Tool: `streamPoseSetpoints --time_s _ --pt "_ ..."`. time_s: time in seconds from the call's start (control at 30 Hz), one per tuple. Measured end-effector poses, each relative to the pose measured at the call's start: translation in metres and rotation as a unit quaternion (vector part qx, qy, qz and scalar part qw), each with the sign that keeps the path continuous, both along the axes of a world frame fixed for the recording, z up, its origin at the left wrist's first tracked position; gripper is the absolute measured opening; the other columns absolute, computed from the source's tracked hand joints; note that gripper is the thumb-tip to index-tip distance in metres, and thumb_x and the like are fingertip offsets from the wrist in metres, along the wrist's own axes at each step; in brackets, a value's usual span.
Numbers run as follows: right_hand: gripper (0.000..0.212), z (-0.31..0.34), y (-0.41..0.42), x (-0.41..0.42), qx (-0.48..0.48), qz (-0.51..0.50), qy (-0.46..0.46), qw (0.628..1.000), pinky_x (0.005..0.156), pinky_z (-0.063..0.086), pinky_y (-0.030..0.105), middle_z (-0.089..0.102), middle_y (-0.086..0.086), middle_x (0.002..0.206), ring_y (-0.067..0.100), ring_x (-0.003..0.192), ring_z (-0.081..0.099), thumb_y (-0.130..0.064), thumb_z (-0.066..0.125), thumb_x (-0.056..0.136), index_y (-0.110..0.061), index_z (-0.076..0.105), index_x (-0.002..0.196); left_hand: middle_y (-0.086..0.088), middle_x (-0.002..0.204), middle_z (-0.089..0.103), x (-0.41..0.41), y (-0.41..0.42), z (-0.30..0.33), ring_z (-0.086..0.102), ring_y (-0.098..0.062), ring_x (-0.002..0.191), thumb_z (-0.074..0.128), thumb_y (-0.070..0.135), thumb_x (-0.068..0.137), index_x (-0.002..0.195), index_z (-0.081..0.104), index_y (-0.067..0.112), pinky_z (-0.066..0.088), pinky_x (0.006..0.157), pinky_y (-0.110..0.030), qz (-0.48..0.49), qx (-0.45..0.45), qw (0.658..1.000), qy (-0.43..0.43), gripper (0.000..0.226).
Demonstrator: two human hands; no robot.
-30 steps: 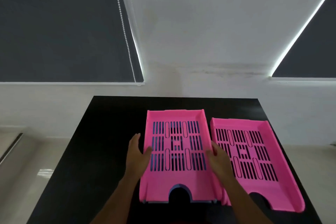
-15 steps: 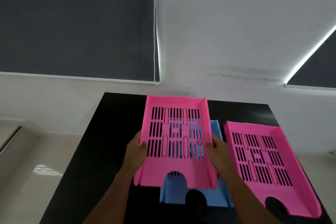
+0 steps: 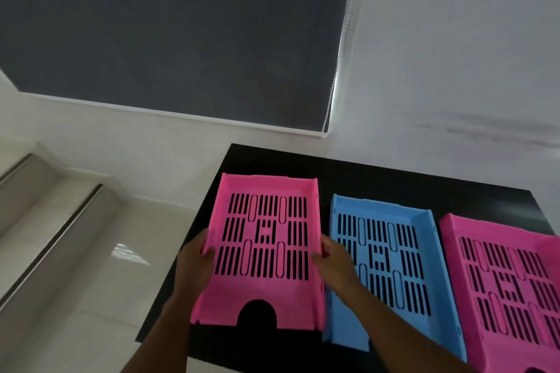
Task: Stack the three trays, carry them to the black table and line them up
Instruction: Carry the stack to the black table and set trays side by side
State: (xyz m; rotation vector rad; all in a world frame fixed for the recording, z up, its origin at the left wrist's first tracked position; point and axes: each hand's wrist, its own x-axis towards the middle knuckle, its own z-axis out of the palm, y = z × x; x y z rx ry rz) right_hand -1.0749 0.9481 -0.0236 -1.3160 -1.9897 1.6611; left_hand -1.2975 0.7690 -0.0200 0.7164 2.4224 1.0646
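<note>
A pink slotted tray (image 3: pixel 266 297) is at the left end of the black table (image 3: pixel 394 179). My left hand (image 3: pixel 194 263) grips its left wall and my right hand (image 3: pixel 333 263) grips its right wall. Whether it rests on the table or hovers just above it I cannot tell. A blue tray (image 3: pixel 391 257) lies flat to its right, partly covered by my right forearm. Farther right lies a second pink tray (image 3: pixel 509 281), cut off by the frame edge. All three point the same way, side by side.
The table's left edge runs just beside the held tray, with pale floor (image 3: pixel 91 297) and a metal-edged step (image 3: pixel 51 239) beyond. A white wall and a dark roller blind (image 3: pixel 169 30) with a bead chain stand behind the table.
I lifted the pink tray off the blue tray beneath it and carried it to the left end of the table. The blue tray now lies uncovered between the two pink ones. My view swung left.
</note>
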Motion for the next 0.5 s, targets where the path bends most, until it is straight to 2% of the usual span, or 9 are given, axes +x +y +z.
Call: streamPoseSetpoints --time_s 0.07,0.17,0.23,0.3,0.33,0.4,0.5 --pt "0.044 -0.009 -0.005 -0.002 -0.018 0.0 -0.009 1.0 0.069 0.059 0.016 0.076 -0.01 0.104 0.0 0.084 0.074 -0.001 0.055 0.094 -0.028 0.066 0.127 -0.007 0.071 0.071 0.0 -0.006 -0.009 0.071 -0.014 0.057 0.049 0.002 0.096 0.093 0.065 0.021 0.056 0.051 -0.022 0.003 -0.005 1.0 -0.013 0.025" --pt "0.045 -0.019 -0.009 -0.001 -0.031 -0.006 -0.027 0.999 0.067 0.061 0.02 0.076 -0.007 0.105 0.003 0.082 0.075 0.0 0.054 0.094 -0.026 0.063 0.13 -0.007 0.07 0.07 0.005 -0.008 -0.022 0.071 -0.012 0.058 0.048 0.003 0.097 0.092 0.065 0.02 0.053 0.05 -0.019 0.001 -0.008 0.999 -0.033 0.025" --pt "0.05 -0.024 -0.011 -0.001 -0.037 -0.009 -0.031 0.999 0.075 0.064 0.029 0.074 -0.003 0.114 0.008 0.089 0.076 0.001 0.052 0.096 -0.026 0.058 0.137 -0.007 0.07 0.069 0.007 -0.008 -0.029 0.071 -0.015 0.057 0.047 0.0 0.097 0.091 0.064 0.019 0.055 0.051 -0.022 0.003 -0.008 0.999 -0.048 0.026" --pt "0.052 -0.024 -0.012 -0.001 -0.028 -0.008 -0.042 0.999 0.09 0.061 0.041 0.07 0.002 0.126 0.016 0.105 0.072 -0.001 0.052 0.097 -0.024 0.051 0.143 -0.007 0.071 0.069 0.008 -0.007 -0.033 0.071 -0.017 0.059 0.045 -0.001 0.097 0.093 0.064 0.017 0.059 0.055 -0.028 0.008 -0.009 0.998 -0.062 0.027" --pt "0.052 -0.024 -0.012 -0.002 -0.023 -0.008 -0.046 0.999 0.093 0.06 0.044 0.068 0.003 0.128 0.018 0.107 0.071 -0.002 0.052 0.097 -0.022 0.049 0.145 -0.006 0.072 0.07 0.008 -0.006 -0.035 0.071 -0.017 0.061 0.044 -0.001 0.097 0.094 0.064 0.017 0.059 0.056 -0.029 0.01 -0.01 0.998 -0.068 0.027" --pt "0.049 -0.025 -0.014 -0.002 -0.015 -0.007 -0.044 0.999 0.089 0.061 0.041 0.07 0.002 0.124 0.015 0.102 0.072 -0.003 0.052 0.097 -0.022 0.051 0.142 -0.006 0.075 0.07 0.008 -0.003 -0.036 0.071 -0.017 0.062 0.043 0.001 0.097 0.098 0.063 0.016 0.058 0.055 -0.026 0.015 -0.008 0.997 -0.072 0.025" --pt "0.046 -0.016 -0.015 0.001 0.005 -0.008 -0.029 1.0 0.091 0.06 0.034 0.072 -0.008 0.116 0.001 0.098 0.071 -0.001 0.049 0.096 -0.024 0.058 0.136 -0.006 0.078 0.07 0.012 0.005 -0.034 0.07 -0.016 0.059 0.046 0.005 0.098 0.105 0.061 0.013 0.054 0.047 -0.019 0.032 0.013 0.998 -0.058 0.019"
